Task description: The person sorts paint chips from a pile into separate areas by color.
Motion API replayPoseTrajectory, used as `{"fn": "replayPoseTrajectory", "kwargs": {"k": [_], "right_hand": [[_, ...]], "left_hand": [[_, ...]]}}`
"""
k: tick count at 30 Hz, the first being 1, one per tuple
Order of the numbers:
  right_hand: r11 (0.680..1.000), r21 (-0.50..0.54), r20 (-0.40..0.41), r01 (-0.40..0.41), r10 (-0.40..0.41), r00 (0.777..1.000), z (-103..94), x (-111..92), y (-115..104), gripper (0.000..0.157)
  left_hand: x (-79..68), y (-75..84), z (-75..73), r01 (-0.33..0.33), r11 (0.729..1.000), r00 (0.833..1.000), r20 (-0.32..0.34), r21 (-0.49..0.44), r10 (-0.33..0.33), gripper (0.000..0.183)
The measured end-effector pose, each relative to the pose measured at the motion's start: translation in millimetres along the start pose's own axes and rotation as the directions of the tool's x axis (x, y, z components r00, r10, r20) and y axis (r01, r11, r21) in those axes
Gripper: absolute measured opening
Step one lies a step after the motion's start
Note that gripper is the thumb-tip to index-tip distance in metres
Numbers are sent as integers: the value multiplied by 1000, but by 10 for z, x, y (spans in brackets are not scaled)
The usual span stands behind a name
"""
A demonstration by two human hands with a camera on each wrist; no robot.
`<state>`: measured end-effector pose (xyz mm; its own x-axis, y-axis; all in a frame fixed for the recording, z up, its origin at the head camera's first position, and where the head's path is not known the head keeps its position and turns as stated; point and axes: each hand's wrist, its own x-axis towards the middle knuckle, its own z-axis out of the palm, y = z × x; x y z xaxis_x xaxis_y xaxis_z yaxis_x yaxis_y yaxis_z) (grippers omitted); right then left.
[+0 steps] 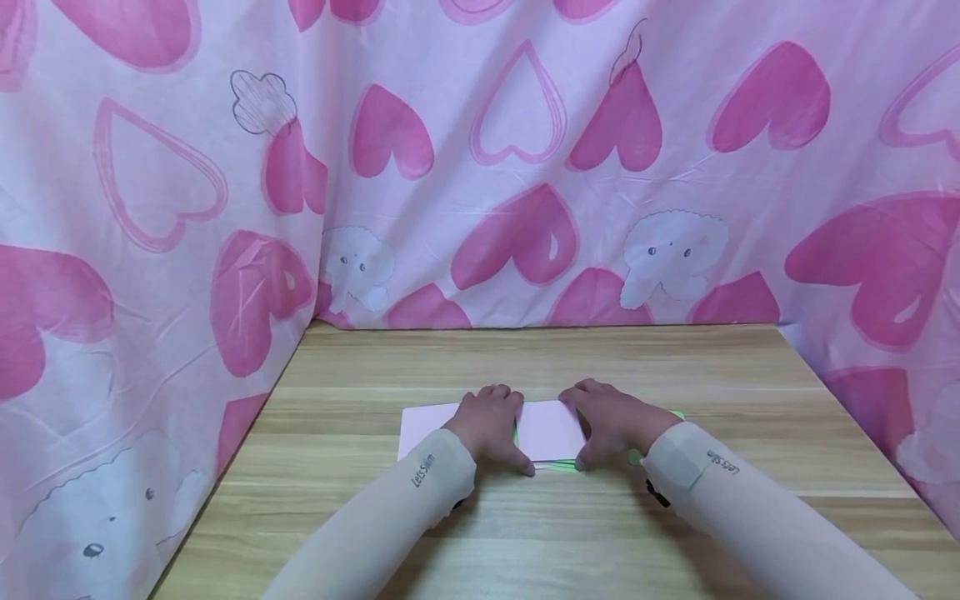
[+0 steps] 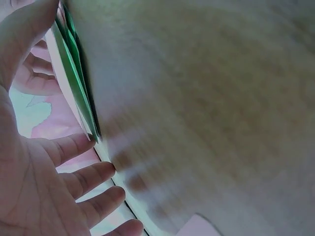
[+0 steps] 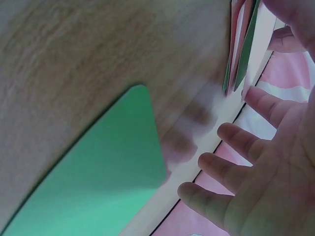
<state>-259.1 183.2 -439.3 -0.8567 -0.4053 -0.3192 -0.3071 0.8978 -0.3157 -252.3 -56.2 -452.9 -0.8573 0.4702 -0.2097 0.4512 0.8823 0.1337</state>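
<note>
A small stack of pink and green paper cards point(image 1: 551, 429) sits between the two hands, a pink card on top and the layers slightly fanned at the near edge. My left hand point(image 1: 491, 425) grips the stack's left end, thumb at the near edge and index finger at the far one. At the right end, my right hand point(image 1: 611, 421) holds it the same way. Both wrist views show the stack's edge, with green layers point(image 2: 74, 69) among paler ones and reddish layers point(image 3: 236, 44). The other fingers of each hand spread out past the stack.
A pink card point(image 1: 423, 423) lies on the wooden table point(image 1: 480, 542) left of the stack, partly behind the left hand. Under the right hand is a green card point(image 3: 113, 167) with rounded corners. A heart-patterned curtain point(image 1: 517, 167) borders the table's back and sides.
</note>
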Motion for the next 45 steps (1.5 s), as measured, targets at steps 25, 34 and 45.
{"fn": "replayPoseTrajectory", "kwargs": {"k": [25,34,45], "right_hand": [[998,32,-45,49,-48,998,-72,74,-255,101],[995,55,-70,88,-84,994,-35,138,-462,104],[989,-15,-97,150,-151,984,26,246,-764,105]], "left_hand": [[-180,-281,-187,42,986,999,-20,-163,-46,102],[-334,-496,-199,25,985,998,-48,-168,-34,95],[-577,-747,-182,60,985,995,-70,-162,-72,104]]}}
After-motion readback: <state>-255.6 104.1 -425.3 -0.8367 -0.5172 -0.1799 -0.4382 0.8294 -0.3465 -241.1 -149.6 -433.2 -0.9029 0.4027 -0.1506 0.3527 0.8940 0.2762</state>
